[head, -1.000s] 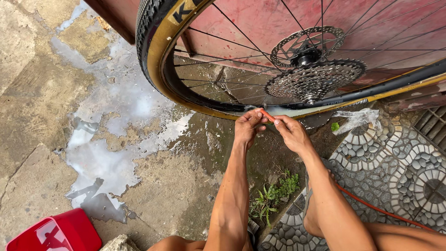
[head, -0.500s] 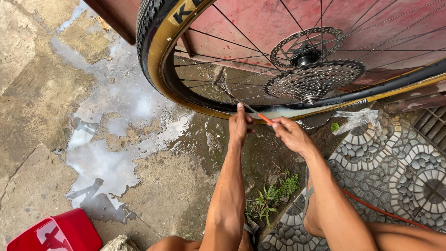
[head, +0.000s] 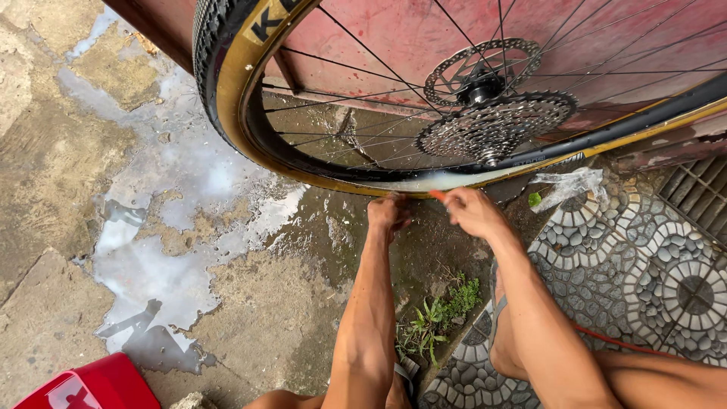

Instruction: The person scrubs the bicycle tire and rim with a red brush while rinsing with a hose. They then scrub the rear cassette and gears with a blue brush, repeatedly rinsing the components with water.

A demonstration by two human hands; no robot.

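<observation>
You're crouched over a bike wheel (head: 250, 144) w/ a tan-walled tyre, propped against a red wall; cassette (head: 496, 125) and brake disc at the hub. Your left hand (head: 388, 213), open and flat against the rim half a sec ago, is now curled shut at the rim's lowest point; can't tell what it pinches, if anything. Your right hand (head: 473, 212) grips a small orange tool (head: 437, 195), tip just under the rim, about where it was. So the work's at the bottom of the rim. Wet concrete left, red container (head: 91, 386) bottom-left, mosaic paving right.
</observation>
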